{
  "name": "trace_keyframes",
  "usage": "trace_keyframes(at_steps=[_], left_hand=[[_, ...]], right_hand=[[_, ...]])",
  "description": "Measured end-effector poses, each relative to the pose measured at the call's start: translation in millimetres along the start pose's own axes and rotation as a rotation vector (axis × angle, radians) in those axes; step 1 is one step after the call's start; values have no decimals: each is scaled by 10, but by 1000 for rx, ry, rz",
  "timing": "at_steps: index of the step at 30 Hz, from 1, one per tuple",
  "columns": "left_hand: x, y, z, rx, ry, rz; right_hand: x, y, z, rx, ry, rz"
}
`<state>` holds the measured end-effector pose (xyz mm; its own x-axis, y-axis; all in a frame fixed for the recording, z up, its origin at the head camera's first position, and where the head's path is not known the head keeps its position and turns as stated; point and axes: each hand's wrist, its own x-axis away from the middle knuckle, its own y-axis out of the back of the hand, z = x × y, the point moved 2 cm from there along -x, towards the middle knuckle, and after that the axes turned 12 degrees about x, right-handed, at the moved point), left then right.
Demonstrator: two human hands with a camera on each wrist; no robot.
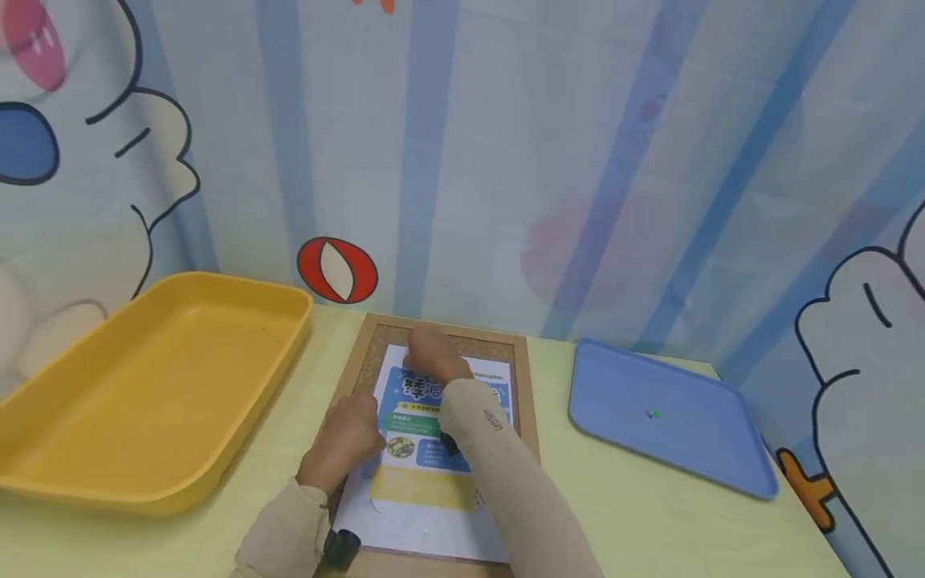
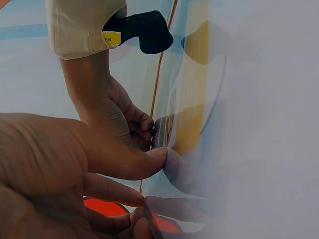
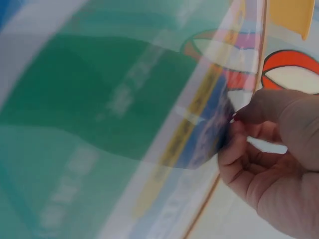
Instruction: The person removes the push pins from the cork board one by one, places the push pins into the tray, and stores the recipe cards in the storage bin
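Observation:
A glossy printed poster (image 1: 422, 486) in blue, green and yellow lies on a wood-framed board (image 1: 532, 417). At its left edge, my left hand (image 1: 348, 437) grips the poster, thumb on the printed face. My right hand (image 1: 437, 353) reaches over the poster's upper left part. Seen from the right wrist, the thumb and index finger pinch a small red piece (image 3: 235, 117) right at the shiny surface, largely hidden by the fingertips; I cannot tell its kind. A tiny white dot (image 1: 425, 532) sits near the poster's bottom edge.
A deep yellow bin (image 1: 166, 385) stands to the left. On the right is a shallow blue tray (image 1: 672, 449) bearing tiny green and white pieces (image 1: 654, 414). The light yellow tabletop (image 1: 621, 514) meets a patterned curtain (image 1: 491, 160) behind.

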<state>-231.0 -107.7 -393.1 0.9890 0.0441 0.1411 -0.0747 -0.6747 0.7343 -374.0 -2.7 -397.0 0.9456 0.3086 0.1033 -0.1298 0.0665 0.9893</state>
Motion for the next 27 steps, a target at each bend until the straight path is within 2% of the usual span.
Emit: trace_keyframes(at_steps=[5, 8, 17, 27], left_hand=[[5, 4, 3, -14, -22, -13], [12, 7, 6, -15, -36, -20], [26, 29, -21, -10, -29, -7], [24, 31, -19, 1, -19, -11]], right_hand=[[8, 42, 117, 163, 19, 4], [3, 51, 145, 187, 21, 5], [-35, 86, 63, 40, 5, 20], [-206, 83, -59, -123, -40, 133]])
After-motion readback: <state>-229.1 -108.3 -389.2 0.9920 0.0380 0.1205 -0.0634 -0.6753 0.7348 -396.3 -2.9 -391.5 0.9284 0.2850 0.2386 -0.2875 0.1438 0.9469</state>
